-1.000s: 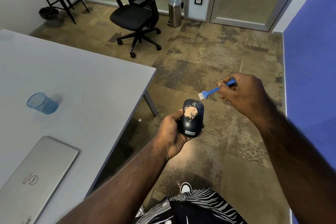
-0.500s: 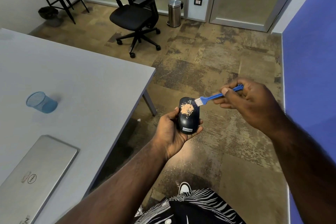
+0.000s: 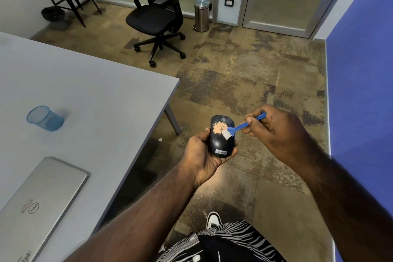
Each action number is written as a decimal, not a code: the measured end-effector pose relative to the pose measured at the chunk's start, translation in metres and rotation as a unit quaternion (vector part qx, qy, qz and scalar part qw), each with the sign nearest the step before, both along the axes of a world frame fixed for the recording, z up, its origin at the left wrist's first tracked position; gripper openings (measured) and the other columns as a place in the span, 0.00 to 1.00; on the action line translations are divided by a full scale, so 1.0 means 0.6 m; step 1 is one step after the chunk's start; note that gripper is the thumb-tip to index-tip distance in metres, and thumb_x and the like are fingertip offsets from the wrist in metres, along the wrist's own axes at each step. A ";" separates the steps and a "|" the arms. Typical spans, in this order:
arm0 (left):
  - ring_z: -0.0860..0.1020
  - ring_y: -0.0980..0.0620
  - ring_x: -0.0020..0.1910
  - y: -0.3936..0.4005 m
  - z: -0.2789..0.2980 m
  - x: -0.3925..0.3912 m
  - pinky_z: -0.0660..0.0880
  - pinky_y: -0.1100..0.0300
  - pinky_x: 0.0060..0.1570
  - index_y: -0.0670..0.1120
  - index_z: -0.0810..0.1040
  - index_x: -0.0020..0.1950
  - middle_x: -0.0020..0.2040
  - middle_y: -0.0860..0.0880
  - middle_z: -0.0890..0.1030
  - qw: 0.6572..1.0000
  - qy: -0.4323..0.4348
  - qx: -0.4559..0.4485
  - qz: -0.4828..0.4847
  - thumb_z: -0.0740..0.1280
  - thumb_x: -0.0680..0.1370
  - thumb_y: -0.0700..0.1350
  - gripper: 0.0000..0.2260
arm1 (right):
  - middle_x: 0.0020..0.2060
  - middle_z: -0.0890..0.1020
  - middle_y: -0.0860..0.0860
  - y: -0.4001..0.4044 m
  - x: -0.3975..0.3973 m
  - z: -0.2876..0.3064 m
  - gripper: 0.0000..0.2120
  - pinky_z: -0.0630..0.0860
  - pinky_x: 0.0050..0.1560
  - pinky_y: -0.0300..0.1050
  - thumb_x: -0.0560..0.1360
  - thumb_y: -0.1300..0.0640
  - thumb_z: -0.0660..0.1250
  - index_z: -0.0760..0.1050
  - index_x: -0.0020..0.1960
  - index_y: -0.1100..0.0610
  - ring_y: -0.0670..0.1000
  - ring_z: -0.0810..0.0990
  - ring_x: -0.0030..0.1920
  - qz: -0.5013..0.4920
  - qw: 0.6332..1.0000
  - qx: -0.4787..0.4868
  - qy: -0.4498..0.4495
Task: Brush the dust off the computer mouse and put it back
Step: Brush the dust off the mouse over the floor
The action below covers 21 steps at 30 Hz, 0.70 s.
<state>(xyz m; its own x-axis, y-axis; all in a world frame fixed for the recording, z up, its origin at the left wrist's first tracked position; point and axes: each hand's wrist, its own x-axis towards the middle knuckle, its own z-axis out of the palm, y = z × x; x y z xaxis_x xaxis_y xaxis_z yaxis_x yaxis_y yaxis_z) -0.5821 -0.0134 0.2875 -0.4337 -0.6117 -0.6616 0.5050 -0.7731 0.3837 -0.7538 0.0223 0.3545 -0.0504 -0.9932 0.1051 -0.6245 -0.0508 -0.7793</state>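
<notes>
A black computer mouse [image 3: 220, 144] lies in my left hand [image 3: 198, 155], which grips it from below over the floor, right of the table. A patch of tan dust [image 3: 219, 128] sits on the mouse's upper half. My right hand [image 3: 278, 132] pinches the blue handle of a small brush [image 3: 242, 126]. Its white bristles touch the mouse at the right edge of the dust patch.
A grey table [image 3: 95, 95] fills the left, bearing a blue mesh cup [image 3: 44, 118] lying on its side and a shut silver laptop [image 3: 38, 202]. A black office chair [image 3: 158, 19] and a steel bin [image 3: 202, 15] stand beyond. A blue wall [image 3: 361, 70] runs along the right.
My right hand has lowered the brush from above the mouse down onto it, so the bristles now meet the dust. The left hand has held the mouse nearly still.
</notes>
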 end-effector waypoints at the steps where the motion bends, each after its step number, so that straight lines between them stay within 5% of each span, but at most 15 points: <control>1: 0.78 0.40 0.49 0.001 0.001 0.000 0.76 0.47 0.50 0.36 0.74 0.65 0.54 0.35 0.79 1.000 0.002 0.002 -0.001 0.50 0.83 0.52 0.23 | 0.37 0.84 0.42 -0.003 -0.003 -0.001 0.05 0.83 0.42 0.57 0.79 0.56 0.66 0.76 0.47 0.47 0.47 0.86 0.39 -0.012 1.000 0.002 0.006; 15: 0.78 0.39 0.49 0.019 0.011 -0.002 0.76 0.47 0.49 0.37 0.74 0.63 0.53 0.35 0.79 1.000 0.003 0.015 -0.011 0.51 0.83 0.51 0.22 | 0.39 0.85 0.52 -0.043 -0.028 -0.021 0.05 0.83 0.46 0.55 0.80 0.57 0.64 0.78 0.52 0.57 0.48 0.86 0.41 -0.088 0.996 0.003 0.026; 21: 0.79 0.39 0.48 0.020 0.013 -0.001 0.78 0.48 0.47 0.37 0.73 0.64 0.52 0.35 0.80 1.000 0.003 0.009 -0.007 0.51 0.83 0.51 0.22 | 0.37 0.86 0.49 -0.029 -0.041 -0.013 0.07 0.84 0.39 0.42 0.78 0.58 0.66 0.77 0.45 0.47 0.44 0.87 0.39 -0.067 0.994 -0.018 -0.081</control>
<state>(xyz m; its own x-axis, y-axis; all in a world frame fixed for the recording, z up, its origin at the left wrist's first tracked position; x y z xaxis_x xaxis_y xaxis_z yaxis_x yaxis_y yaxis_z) -0.5827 -0.0013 0.2953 -0.4451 -0.5942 -0.6699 0.4969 -0.7863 0.3673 -0.7786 0.0048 0.3467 -0.2011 -0.9723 0.1195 -0.4943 -0.0047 -0.8693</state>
